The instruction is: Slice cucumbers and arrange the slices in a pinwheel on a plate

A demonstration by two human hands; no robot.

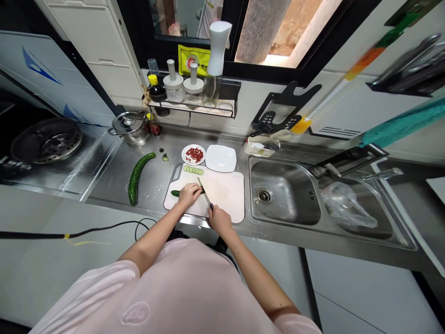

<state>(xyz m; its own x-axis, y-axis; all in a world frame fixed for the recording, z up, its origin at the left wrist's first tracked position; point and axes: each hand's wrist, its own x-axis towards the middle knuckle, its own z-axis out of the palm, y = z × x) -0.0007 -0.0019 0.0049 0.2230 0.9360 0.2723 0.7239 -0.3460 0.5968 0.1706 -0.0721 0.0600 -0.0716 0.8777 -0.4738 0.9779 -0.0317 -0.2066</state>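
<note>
A cutting board point(225, 199) lies on the steel counter. My left hand point(188, 195) is closed over a piece of cucumber point(175, 193), whose green end sticks out to the left. In my right hand point(219, 218) is the black handle of a knife point(205, 189). Its blade points up and left, beside my left fingertips at the cucumber's right end. A row of pale cucumber slices point(193, 170) lies along the board's top edge. Behind the board stand a plate of chopped red pieces point(193, 154) and a white square plate point(220, 158) with nothing on it.
A whole cucumber point(136, 178) and small green scraps point(165, 157) lie left of the board. Farther left are a lidded pot point(130, 127) and a wok point(45, 139). A double sink point(285, 195) is at the right. A bottle shelf point(198, 107) hangs behind.
</note>
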